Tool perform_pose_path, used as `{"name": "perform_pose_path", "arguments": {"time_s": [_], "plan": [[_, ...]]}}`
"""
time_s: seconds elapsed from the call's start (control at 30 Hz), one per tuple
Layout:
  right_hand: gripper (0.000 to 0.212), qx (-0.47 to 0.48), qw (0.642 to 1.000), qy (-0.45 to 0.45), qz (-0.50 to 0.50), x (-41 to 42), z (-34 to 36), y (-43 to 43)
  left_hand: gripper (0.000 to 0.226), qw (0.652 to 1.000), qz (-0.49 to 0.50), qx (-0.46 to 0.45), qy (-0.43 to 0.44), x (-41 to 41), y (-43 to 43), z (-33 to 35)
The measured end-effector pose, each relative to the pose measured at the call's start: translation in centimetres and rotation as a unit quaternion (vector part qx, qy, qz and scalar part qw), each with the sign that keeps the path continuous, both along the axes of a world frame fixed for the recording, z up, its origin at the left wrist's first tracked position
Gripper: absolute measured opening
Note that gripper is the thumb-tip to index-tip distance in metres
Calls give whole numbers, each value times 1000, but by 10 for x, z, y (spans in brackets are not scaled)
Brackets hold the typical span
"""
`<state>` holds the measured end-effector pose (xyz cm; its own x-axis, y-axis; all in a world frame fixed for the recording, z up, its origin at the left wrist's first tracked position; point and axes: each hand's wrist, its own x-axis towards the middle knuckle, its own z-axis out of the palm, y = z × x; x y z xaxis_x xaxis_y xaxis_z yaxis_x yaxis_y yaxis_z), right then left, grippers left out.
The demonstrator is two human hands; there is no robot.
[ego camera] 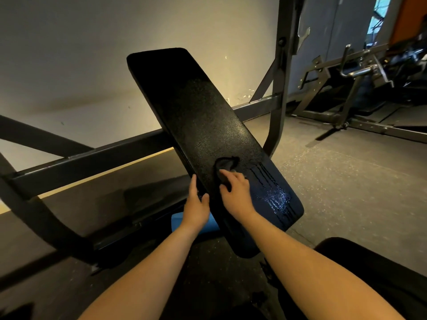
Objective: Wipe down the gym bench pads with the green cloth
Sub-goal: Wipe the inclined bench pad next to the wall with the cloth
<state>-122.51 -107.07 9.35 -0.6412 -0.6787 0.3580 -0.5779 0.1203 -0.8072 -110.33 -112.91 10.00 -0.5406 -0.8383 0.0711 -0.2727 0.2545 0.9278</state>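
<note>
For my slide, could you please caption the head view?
Right hand presses the cloth on the wet bench pad; left hand holds its edge.

Gym, weight-training area. Black padded incline bench [201, 125] directly under the right hand [236, 192], mounted on a dark steel frame [92, 158] extending left of the left hand [196, 205]. Speckled rubber flooring [335, 181] right of both hands. Second steel machine [328, 95] with chrome handle [357, 72] well beyond, upper right. Plain wall [80, 54] behind.
</note>
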Motion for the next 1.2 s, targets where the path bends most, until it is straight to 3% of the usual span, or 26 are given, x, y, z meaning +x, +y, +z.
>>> {"name": "perform_pose_path", "arguments": {"time_s": [0.17, 0.27, 0.43, 0.5, 0.6, 0.67, 0.77, 0.87, 0.97, 1.1, 1.2], "plan": [[49, 41, 985, 151, 71, 8, 7, -21, 67, 998, 3, 58, 39, -5, 3, -6], [51, 56, 969, 240, -12, -6, -19, 1, 72, 995, -3, 83, 46, -4, 3, -6], [47, 43, 979, 127, -151, -18, -45, 22, 73, 996, -17, 76, 31, -5, 0, -10], [47, 15, 988, 116, -106, -8, -32, 3, 74, 997, -15, 76, 26, -4, -1, -9], [47, 13, 984, 176, 27, 10, -7, -29, 76, 996, -25, 76, 34, -1, -4, -8], [49, 37, 973, 221, 63, 8, 0, -34, 76, 996, -33, 72, 39, 0, -4, -10], [49, 46, 966, 252, -14, -5, -21, -10, 75, 997, -33, 66, 27, 0, -3, -13], [49, 50, 973, 181, -136, -4, -51, 29, 73, 997, -34, 62, 7, -2, 0, -14], [49, 60, 975, 107, -187, 4, -56, 34, 71, 998, -29, 44, -14, -5, 3, -14], [55, 40, 986, 158, -44, 6, -26, -4, 71, 998, -19, 59, -7, -5, 4, -15], [57, 63, 971, 229, 39, 12, -5, -29, 77, 997, -23, 75, 9, -5, 3, -14]]}}
